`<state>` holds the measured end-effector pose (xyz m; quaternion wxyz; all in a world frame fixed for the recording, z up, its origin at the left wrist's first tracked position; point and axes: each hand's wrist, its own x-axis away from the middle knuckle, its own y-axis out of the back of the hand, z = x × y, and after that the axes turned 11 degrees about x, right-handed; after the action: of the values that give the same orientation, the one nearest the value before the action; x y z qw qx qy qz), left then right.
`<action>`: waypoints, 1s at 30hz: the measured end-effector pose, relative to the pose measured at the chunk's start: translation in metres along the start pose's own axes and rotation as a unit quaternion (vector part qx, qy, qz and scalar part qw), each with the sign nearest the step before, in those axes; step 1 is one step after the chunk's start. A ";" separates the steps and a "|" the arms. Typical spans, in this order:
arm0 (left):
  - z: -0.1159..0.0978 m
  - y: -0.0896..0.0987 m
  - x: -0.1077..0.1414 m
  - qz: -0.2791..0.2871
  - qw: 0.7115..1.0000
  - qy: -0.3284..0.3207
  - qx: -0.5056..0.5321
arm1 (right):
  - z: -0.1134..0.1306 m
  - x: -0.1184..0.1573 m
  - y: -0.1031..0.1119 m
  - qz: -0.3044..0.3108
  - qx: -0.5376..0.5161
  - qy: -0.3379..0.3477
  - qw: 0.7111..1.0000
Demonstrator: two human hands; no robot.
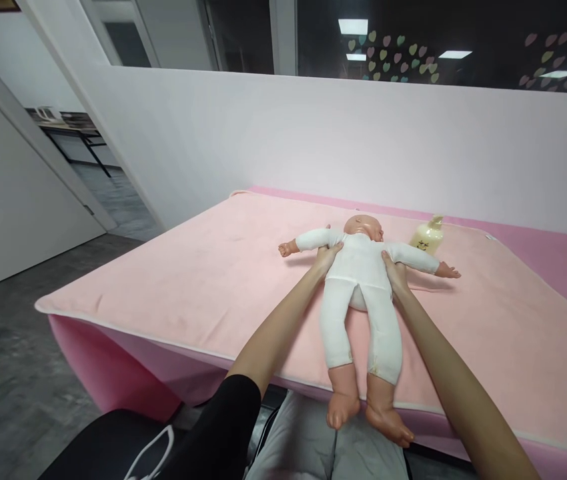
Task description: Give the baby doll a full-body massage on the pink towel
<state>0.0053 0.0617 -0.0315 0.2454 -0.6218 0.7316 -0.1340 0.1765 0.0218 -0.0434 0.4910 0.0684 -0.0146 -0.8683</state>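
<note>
A baby doll (362, 267) with a white cloth body lies face up on a pink blanket (188, 267), head toward the wall, arms spread, feet past the table's front edge. My left hand (329, 257) grips its side under the armpit at the left of the picture, thumb on the chest. On the opposite side my right hand (394, 268) holds the doll the same way. The fingers of both hands are partly hidden beneath the doll.
A pale yellow bottle (427, 235) stands behind the doll's arm on the right. A white wall (313, 140) rises behind the table, with dark windows above. At the left are a door (18, 180) and grey floor. A white cord (156, 453) shows at the bottom.
</note>
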 end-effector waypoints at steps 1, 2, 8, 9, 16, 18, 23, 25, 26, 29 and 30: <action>0.001 0.001 0.001 -0.011 1.000 0.004 -0.014 | 0.000 0.001 0.000 0.003 0.009 -0.011 1.000; 0.003 0.002 0.001 -0.026 0.999 0.013 -0.031 | 0.000 0.002 0.001 0.006 0.023 -0.021 1.000; 0.005 0.008 0.009 -0.083 0.973 0.064 -0.206 | -0.002 0.006 0.006 -0.006 0.154 -0.012 0.988; 0.004 0.009 0.012 -0.077 0.966 0.053 -0.240 | -0.003 0.007 0.007 -0.007 0.167 -0.002 0.986; -0.004 0.022 0.034 -0.011 0.893 -0.027 -0.449 | -0.005 0.009 0.009 -0.022 0.255 0.003 0.967; -0.006 0.025 0.038 0.018 0.888 -0.044 -0.458 | -0.006 0.009 0.009 -0.022 0.261 0.005 0.965; -0.011 0.028 0.039 0.038 0.868 -0.061 -0.491 | -0.006 0.009 0.007 -0.029 0.253 0.000 0.967; -0.012 0.028 0.038 0.038 0.850 -0.067 -0.521 | -0.005 0.010 0.006 -0.034 0.250 -0.003 0.968; -0.013 0.028 0.038 0.037 0.843 -0.070 -0.532 | -0.004 0.010 0.006 -0.036 0.248 -0.004 0.968; -0.014 0.027 0.038 0.041 0.837 -0.076 -0.541 | -0.003 0.011 0.005 -0.033 0.232 -0.006 0.972; -0.014 0.027 0.038 0.041 0.839 -0.077 -0.537 | -0.003 0.011 0.005 -0.032 0.228 -0.005 0.973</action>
<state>-0.0292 0.0279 -0.0404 -0.0668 -0.6334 0.6926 0.3386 0.1758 0.0097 -0.0471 0.4339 0.1745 -0.2128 -0.8579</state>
